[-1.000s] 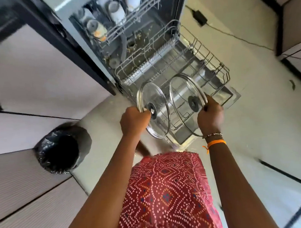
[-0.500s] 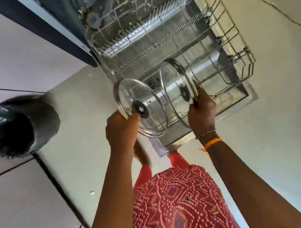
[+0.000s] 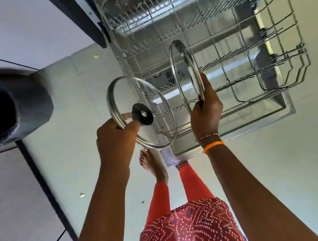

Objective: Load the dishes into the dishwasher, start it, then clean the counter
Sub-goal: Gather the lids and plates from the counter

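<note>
Left hand (image 3: 116,140) grips one glass lid (image 3: 142,112); right hand (image 3: 206,109) grips second lid (image 3: 186,71) above lower dishwasher rack (image 3: 244,61).

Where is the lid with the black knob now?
In the head view, the left hand grips the knob lid by its rim, left of the other lid, over the near left corner of the rack.

The lower rack (image 3: 225,59) sits on the open dishwasher door (image 3: 285,109). Above its near edge, two lids are held side by side: left lid (image 3: 152,94), right lid (image 3: 186,71). A bin (image 3: 21,103) stands to the left.
</note>
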A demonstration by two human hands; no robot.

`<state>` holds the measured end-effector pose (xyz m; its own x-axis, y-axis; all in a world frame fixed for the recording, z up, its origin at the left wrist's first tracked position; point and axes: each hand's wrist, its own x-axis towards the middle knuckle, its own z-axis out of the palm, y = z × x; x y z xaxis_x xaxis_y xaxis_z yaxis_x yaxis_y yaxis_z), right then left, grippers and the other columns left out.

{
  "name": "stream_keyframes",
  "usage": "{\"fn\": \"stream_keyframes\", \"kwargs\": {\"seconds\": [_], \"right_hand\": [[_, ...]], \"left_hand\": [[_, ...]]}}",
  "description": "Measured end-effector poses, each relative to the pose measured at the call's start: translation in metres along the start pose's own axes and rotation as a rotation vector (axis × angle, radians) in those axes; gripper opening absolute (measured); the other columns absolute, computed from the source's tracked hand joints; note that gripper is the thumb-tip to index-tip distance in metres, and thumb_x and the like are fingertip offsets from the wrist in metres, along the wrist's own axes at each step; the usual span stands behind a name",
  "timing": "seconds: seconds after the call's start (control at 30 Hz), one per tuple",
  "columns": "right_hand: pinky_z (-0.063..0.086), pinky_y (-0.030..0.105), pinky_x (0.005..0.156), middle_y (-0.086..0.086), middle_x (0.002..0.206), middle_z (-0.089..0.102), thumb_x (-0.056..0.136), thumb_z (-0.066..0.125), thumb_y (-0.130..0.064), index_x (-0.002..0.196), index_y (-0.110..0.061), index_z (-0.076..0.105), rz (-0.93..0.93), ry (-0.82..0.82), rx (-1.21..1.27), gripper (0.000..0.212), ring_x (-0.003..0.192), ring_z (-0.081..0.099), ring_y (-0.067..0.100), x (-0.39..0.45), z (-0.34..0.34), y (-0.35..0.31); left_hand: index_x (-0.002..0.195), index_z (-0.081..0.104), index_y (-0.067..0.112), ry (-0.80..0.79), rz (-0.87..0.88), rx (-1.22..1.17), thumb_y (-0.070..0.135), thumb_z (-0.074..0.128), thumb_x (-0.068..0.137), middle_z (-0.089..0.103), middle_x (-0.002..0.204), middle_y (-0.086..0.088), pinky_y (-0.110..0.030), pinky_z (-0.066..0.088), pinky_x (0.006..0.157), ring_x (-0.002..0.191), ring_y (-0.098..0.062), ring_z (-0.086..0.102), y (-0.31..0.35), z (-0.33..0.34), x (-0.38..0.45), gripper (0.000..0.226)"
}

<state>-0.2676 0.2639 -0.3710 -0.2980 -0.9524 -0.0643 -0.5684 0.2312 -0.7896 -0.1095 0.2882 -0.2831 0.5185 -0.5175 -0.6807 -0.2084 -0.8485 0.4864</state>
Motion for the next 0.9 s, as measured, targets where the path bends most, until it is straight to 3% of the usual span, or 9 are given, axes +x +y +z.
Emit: {"fn": "stream_keyframes", "kwargs": {"seconds": [0.1, 0.2, 0.3, 0.5, 0.63, 0.77, 0.9], "right_hand": [[0.032, -0.003, 0.092, 0.018, 0.129, 0.055, 0.06, 0.032, 0.021, 0.131, 0.002, 0.047, 0.01, 0.025, 0.028, 0.075, 0.117, 0.049, 0.013, 0.004, 0.002, -0.001], [0.041, 0.009, 0.094, 0.018, 0.124, 0.059, 0.06, 0.03, 0.017, 0.13, 0.002, 0.048, 0.025, 0.083, 0.03, 0.074, 0.113, 0.053, 0.017, 0.0, -0.008, -0.001], [0.038, 0.02, 0.103, 0.021, 0.126, 0.057, 0.06, 0.033, 0.022, 0.129, 0.005, 0.047, -0.03, 0.078, 0.003, 0.073, 0.119, 0.048, 0.019, -0.014, -0.022, -0.002], [0.038, 0.034, 0.107, 0.019, 0.132, 0.052, 0.063, 0.034, 0.024, 0.131, 0.003, 0.046, -0.07, 0.038, -0.016, 0.072, 0.127, 0.045, 0.024, -0.017, -0.018, 0.009], [0.034, 0.029, 0.11, 0.015, 0.14, 0.046, 0.064, 0.035, 0.022, 0.136, 0.0, 0.041, -0.087, -0.065, -0.041, 0.075, 0.132, 0.041, 0.027, -0.008, -0.003, 0.02], [0.031, 0.02, 0.106, 0.013, 0.141, 0.044, 0.063, 0.033, 0.016, 0.139, -0.001, 0.036, -0.121, -0.203, -0.104, 0.078, 0.132, 0.041, 0.027, -0.015, 0.012, 0.03], [0.033, 0.029, 0.108, 0.014, 0.143, 0.042, 0.06, 0.038, 0.025, 0.14, -0.002, 0.033, -0.056, -0.201, -0.112, 0.085, 0.134, 0.038, 0.028, -0.025, 0.022, 0.035]], "left_hand": [[0.103, 0.069, 0.02, 0.0, -0.016, -0.035, 0.013, 0.063, 0.081, 0.068, 0.077, -0.004, -0.025, 0.046, 0.064, 0.074, -0.016, 0.063, -0.006, -0.001, 0.0, 0.024], [0.103, 0.068, 0.02, -0.014, -0.015, -0.052, 0.012, 0.063, 0.081, 0.068, 0.075, -0.001, -0.022, 0.043, 0.059, 0.071, -0.011, 0.063, -0.011, 0.0, -0.001, 0.024], [0.104, 0.068, 0.021, -0.04, -0.024, -0.043, 0.012, 0.063, 0.08, 0.068, 0.076, -0.001, -0.02, 0.042, 0.058, 0.068, -0.009, 0.062, -0.012, 0.003, -0.002, 0.025], [0.097, 0.068, 0.015, -0.086, 0.011, 0.066, 0.017, 0.064, 0.079, 0.069, 0.078, -0.005, -0.029, 0.05, 0.07, 0.075, -0.02, 0.064, -0.007, 0.011, -0.004, 0.018], [0.096, 0.067, 0.013, -0.082, 0.024, 0.099, 0.018, 0.065, 0.078, 0.069, 0.08, -0.007, -0.033, 0.05, 0.073, 0.076, -0.023, 0.063, -0.005, 0.015, -0.004, 0.019], [0.101, 0.067, 0.015, -0.078, 0.019, 0.065, 0.016, 0.064, 0.08, 0.07, 0.083, -0.006, -0.028, 0.048, 0.072, 0.078, -0.022, 0.063, -0.006, 0.016, -0.005, 0.021], [0.098, 0.068, 0.015, -0.036, 0.011, 0.029, 0.016, 0.063, 0.08, 0.069, 0.077, -0.004, -0.023, 0.046, 0.066, 0.076, -0.018, 0.065, -0.012, 0.015, -0.006, 0.018]]}}
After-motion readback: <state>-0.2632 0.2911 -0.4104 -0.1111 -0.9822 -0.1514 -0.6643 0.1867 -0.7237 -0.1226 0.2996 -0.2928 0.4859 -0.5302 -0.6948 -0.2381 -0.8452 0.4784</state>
